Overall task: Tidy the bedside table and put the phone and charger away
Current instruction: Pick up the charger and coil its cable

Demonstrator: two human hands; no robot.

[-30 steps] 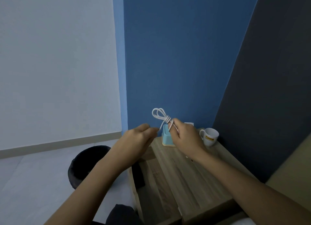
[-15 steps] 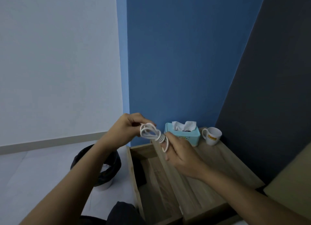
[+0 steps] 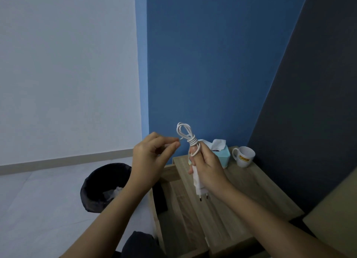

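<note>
My right hand [image 3: 209,170] grips the white charger [image 3: 199,186] upright above the wooden bedside table [image 3: 251,196]; its plug pins point down and its cable [image 3: 186,135] is coiled and wrapped into a loop above my fist. My left hand [image 3: 152,159] pinches the loose cable end just left of the coil. Below my hands the table's drawer [image 3: 173,209] stands pulled open, with a dark flat object [image 3: 161,198] at its left side that may be the phone.
A light blue tissue box [image 3: 222,155] and a white mug [image 3: 244,156] stand at the back of the table. A black waste bin [image 3: 102,188] with crumpled paper sits on the floor to the left. Blue wall behind, dark panel and bed edge at right.
The coil was held between both hands low over the drawer; now my right hand has turned it upright with the plug visible, and my left hand has drawn back to the cable end.
</note>
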